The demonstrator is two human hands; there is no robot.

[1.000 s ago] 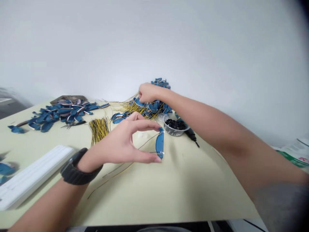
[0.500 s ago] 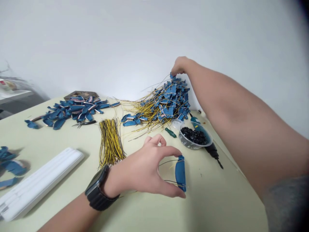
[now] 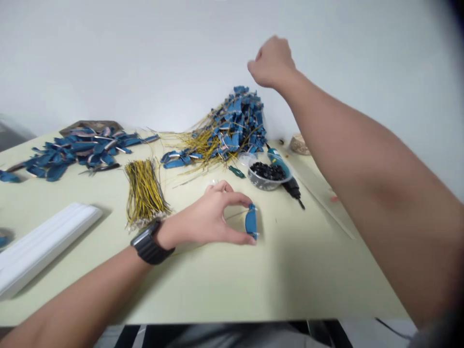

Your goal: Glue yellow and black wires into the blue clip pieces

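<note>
My left hand (image 3: 208, 215), a black watch (image 3: 150, 243) on its wrist, pinches a small blue strip (image 3: 251, 222) endwise between thumb and fingertips. Thin wires run from the strip's ends back into the palm. High against the wall, my right hand (image 3: 272, 62) is curled closed, and nothing shows in it. Below it, apart from the hand, is a heap of blue pieces with yellow and black wires (image 3: 239, 121). A bundle of yellow and black wires (image 3: 145, 191) lies beyond my left wrist.
A clear tub (image 3: 266, 182) holds small black parts, with a green and black power tool (image 3: 292, 188) beside it. A green handle (image 3: 237, 171) lies nearby. Leftward are loose blue strips (image 3: 83, 150), pliers (image 3: 105, 167) and a long white case (image 3: 47, 246).
My right hand has risen off the wired heap and let go of a blue piece at its top. My left hand keeps its pinch on the blue strip. The view has shifted.
</note>
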